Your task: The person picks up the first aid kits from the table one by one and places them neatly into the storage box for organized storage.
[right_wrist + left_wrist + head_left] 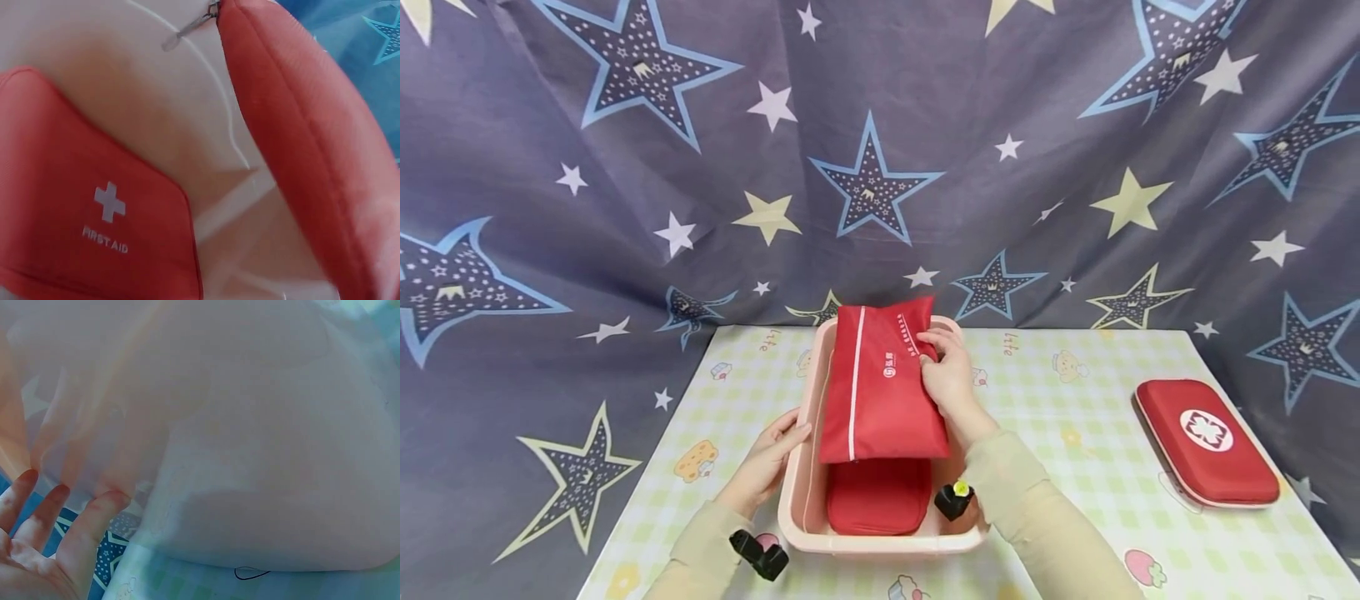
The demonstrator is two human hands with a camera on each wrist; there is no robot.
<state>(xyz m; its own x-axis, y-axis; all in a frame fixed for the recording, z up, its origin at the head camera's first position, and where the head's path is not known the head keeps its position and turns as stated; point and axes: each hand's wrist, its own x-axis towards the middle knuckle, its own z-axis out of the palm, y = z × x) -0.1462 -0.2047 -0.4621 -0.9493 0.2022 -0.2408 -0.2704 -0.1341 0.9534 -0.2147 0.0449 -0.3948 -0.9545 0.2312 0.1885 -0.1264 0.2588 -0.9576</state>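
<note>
"Head view?"
"The right hand [952, 373] pinches the pouch [883, 400] by its edge, over the bin [883, 545]. The left hand [769, 460] touches the bin's side."
"Left wrist?"
"Its fingers [89, 534] are spread and gripping nothing."
"Right wrist?"
"The pouch with its zip pull [194, 28]; beside it, a FIRST AID bag [106, 244] in the bin."

Head view looking forward-down over bench [1060, 467]; left wrist facing bin [883, 546] closely from outside; right wrist peering inside, sharing pouch [887, 408] with head.
</note>
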